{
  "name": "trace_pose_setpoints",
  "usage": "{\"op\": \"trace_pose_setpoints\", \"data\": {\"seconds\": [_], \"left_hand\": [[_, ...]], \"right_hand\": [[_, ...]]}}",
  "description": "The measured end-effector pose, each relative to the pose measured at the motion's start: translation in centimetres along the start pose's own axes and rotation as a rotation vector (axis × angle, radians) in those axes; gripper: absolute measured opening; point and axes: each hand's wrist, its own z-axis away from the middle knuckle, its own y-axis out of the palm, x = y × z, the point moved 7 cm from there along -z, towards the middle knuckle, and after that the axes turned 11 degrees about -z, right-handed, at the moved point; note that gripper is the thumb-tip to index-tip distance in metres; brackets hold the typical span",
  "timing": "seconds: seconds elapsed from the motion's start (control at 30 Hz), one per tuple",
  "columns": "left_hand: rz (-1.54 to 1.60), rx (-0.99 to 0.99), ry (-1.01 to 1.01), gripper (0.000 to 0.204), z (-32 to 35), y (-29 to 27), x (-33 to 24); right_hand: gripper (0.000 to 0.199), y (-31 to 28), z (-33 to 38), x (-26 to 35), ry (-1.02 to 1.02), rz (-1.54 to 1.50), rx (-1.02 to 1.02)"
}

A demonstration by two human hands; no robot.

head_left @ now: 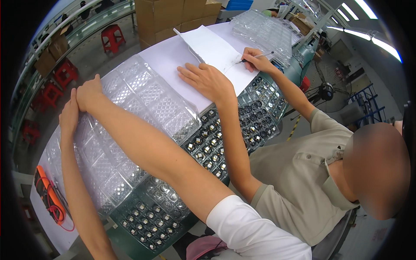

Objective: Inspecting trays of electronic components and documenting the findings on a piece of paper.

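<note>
Wearer's left hand (68, 116) and right hand (89, 95) meet at the outer side of a broad, clear, embossed plastic tray (134, 80). Left fingers lie nearly straight against the right hand; right fingers look curled, thumb up. Cannot tell whether either set is clamped on the tray rim; the contact side is hidden. The tray lies on the pale tabletop (160, 60), its sheet spreading right of the fingers, under the right forearm.

Main risk, judged: a one-sided pull at the fingers. The sheet looks thin and would probably flex, with its far end swinging first. Right of the fingers and nearer the wearer sit rows of small, round, dark-rimmed parts with pale square centres (208, 164); a dragged edge could tip some from their pockets.

Second: the right forearm spans the tray, so a low elbow could shift it.

Third: an orange-and-black handheld meter with a red lead (55, 203) lies below the left fingers, outside that forearm. A sweep outward might snag the lead.

Fourth: rightward of the fingers, a co-worker's left hand (209, 82) rests beside white paper (216, 47), pen (264, 54) in the other hand. A sideways tray slide could jog the writing.
</note>
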Motion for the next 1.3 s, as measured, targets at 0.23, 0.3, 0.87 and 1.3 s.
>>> {"op": "trace_pose_setpoints", "data": {"seconds": [0.23, 0.3, 0.87, 1.3], "left_hand": [[0.043, -0.001, -0.017, 0.073, 0.41, -0.28, -0.34], [0.055, -0.018, 0.000, 0.077, 0.26, -0.21, -0.21], [0.074, -0.008, -0.005, 0.077, 0.70, -0.50, -0.47], [0.068, -0.019, -0.001, 0.077, 0.52, -0.42, -0.46]], "right_hand": [[0.029, -0.24, 0.18, -0.03, -0.001, 0.003, -0.017], [0.029, -0.35, 0.29, 0.00, -0.008, -0.005, -0.035], [0.029, -0.36, 0.37, 0.02, 0.005, -0.016, -0.005], [0.030, -0.50, 0.42, 0.02, 0.000, -0.026, -0.019]]}}
